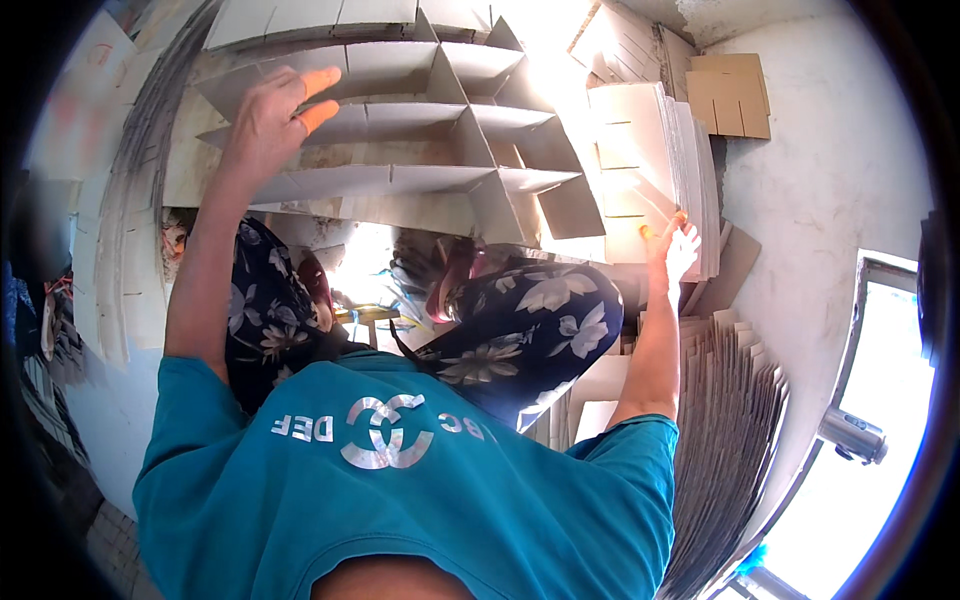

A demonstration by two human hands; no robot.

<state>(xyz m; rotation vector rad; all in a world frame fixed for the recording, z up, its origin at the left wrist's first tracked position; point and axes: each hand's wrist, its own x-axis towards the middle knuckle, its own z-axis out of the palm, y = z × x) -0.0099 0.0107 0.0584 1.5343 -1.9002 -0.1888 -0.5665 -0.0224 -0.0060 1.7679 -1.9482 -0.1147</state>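
Note:
A cardboard divider grid (478, 110) of interlocked slotted strips lies in front of me, with long strips crossed by shorter ones on its right side. My left hand (268, 115) is over the grid's left part, fingers stretched out and apart, orange covers on the fingertips. It seems to hold nothing. Off to the right, my right hand (675, 248), also with orange fingertip covers, is at the near end of a stack of slotted cardboard sheets (632, 130). Its fingers appear to pinch a pale cardboard strip (655, 193), partly washed out by glare.
More cardboard sheets stand on edge at the lower right (725, 430) and the left (135, 190). Brown slotted cardboard pieces (730, 97) lean against the right wall (815, 170). My knees in flowered trousers (540, 320) are below the grid's near edge.

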